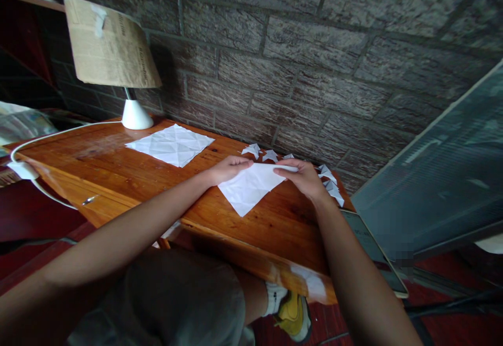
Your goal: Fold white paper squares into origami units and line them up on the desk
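A white sheet of paper (251, 187) folded into a triangle lies on the wooden table (118, 173). My left hand (228, 169) presses its upper left edge, fingers curled onto the paper. My right hand (302, 176) pinches the paper's upper right edge. Both hands meet along the top fold.
A creased white square sheet (171, 144) lies further left. Several small folded paper pieces (271, 154) sit by the brick wall, more at the right (332, 186). A lamp (135, 112) with a paper shade stands at the back left. A phone (375, 251) rests at the table's right edge.
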Available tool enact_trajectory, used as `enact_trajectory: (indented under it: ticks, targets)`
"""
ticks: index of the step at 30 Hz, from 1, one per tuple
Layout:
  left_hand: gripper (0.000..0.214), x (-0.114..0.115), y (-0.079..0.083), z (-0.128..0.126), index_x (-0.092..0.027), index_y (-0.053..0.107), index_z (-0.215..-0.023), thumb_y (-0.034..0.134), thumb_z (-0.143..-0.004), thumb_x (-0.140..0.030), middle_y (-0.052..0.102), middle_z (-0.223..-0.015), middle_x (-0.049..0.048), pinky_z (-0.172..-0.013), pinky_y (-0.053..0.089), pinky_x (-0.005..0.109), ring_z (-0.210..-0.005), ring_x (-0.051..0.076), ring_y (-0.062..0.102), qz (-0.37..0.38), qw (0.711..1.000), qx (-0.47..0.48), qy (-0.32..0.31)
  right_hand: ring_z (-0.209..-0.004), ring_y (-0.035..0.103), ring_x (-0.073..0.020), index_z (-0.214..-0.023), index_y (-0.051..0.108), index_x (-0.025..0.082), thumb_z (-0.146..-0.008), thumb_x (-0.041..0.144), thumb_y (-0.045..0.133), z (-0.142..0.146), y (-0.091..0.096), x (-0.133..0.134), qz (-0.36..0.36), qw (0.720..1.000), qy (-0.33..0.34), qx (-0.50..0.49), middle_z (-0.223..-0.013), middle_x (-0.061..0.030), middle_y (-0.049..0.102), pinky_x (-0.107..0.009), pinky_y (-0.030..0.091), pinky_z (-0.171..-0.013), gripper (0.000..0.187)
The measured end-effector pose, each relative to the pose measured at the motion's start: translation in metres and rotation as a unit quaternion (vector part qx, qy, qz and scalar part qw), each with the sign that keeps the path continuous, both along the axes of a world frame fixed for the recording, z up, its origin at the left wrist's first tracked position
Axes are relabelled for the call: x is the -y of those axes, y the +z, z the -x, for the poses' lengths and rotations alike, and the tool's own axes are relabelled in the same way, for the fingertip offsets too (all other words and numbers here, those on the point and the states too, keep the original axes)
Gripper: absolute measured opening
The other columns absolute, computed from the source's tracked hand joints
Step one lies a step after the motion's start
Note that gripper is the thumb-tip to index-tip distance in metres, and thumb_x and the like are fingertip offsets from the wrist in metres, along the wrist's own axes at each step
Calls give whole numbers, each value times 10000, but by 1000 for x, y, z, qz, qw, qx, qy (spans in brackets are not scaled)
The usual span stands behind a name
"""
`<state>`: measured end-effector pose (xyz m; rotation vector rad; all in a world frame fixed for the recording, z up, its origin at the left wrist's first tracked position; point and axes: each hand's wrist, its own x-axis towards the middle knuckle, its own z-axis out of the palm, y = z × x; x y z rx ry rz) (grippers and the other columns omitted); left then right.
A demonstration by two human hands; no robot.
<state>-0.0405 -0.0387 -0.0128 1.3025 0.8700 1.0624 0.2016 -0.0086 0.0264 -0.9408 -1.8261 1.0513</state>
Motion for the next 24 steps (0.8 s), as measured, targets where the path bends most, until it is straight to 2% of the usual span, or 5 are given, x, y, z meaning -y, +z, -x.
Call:
enact_trajectory:
  ticks: [5,10,14,18,24]
  targets:
    - [576,0,0,-3,-119,714,-842,805,-606,-637,742,-774,65,-593,478,251,-622,158,654,29,999,29,36,-623,552,-122,-853,780,214,-633,394,840,-1,-1,-1,-3,1000,1,-2,-837,-6,725,-278,440,-639,291]
    - [625,3,-1,-3,-104,708,-789,721,-653,-714,716,-693,74,-517,446,256,-528,148,607,44,998,-19,40,-638,567,-128,-851,779,221,-611,395,855,-3,-7,-7,-6,1000,-8,-22,-846,-3,728,-277,440,-628,306]
    - [600,4,-1,-4,-124,728,-1013,820,-626,-574,748,-876,78,-619,491,269,-666,165,655,-7,998,-54,13,-602,553,-118,-937,759,223,-581,381,877,0,-9,-9,13,998,-20,-57,-807,8,713,-264,440,-577,407]
    - [622,1,-1,-6,-171,710,-1139,886,-589,-402,708,-1172,86,-847,491,291,-988,210,659,-129,989,-41,56,-577,549,-110,-1004,730,219,-581,370,882,8,-9,-6,38,996,-25,-78,-731,25,685,-243,443,-534,474]
    - [625,-2,-4,-5,-170,697,-1189,867,-634,-401,710,-1160,100,-791,498,297,-881,192,668,-89,994,4,57,-713,650,-118,-999,714,244,-665,381,835,8,1,1,119,978,31,-170,-851,13,732,-239,537,-655,380]
